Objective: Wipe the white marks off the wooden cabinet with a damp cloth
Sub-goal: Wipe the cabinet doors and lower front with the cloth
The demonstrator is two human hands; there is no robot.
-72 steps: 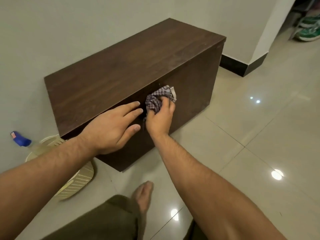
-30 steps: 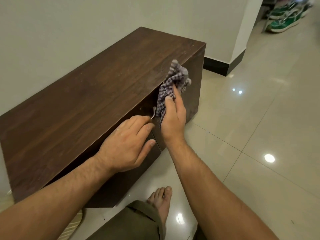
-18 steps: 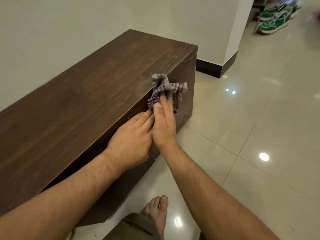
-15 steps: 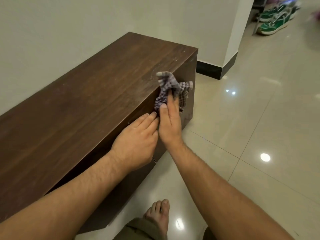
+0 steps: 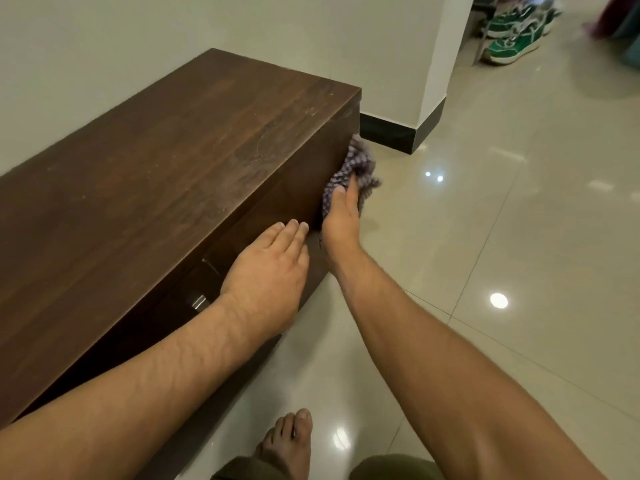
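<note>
Wooden cabinet (image 5: 166, 188): dark brown, low, long box against the wall (image 5: 173, 36). Long axis runs from lower left of frame to upper right, far end pointing toward the wall corner with the black skirting (image 5: 391, 135). Faint pale smudges and specks on the top near the far end.

Cloth (image 5: 353, 171): checked purple-grey, bunched, pressed against the cabinet's front face close to its far right corner, just below the top edge. Cloth's long axis roughly vertical, following the front face.

Right hand (image 5: 341, 223): fingers laid over the cloth's lower part, pressing it to the cabinet front; gripping the cloth.

Left hand (image 5: 268, 268): flat and spread, palm on the cabinet's front face just left of the right hand, fingers pointing to the cabinet's far end; holding nothing. Metal handle (image 5: 198, 302) on the cabinet front, just left of the left wrist.

Bare foot (image 5: 289, 441) on the glossy tiled floor (image 5: 519, 237) in front of the cabinet. Green shoes (image 5: 512, 43) far beyond the cabinet's far end, past the wall corner.
</note>
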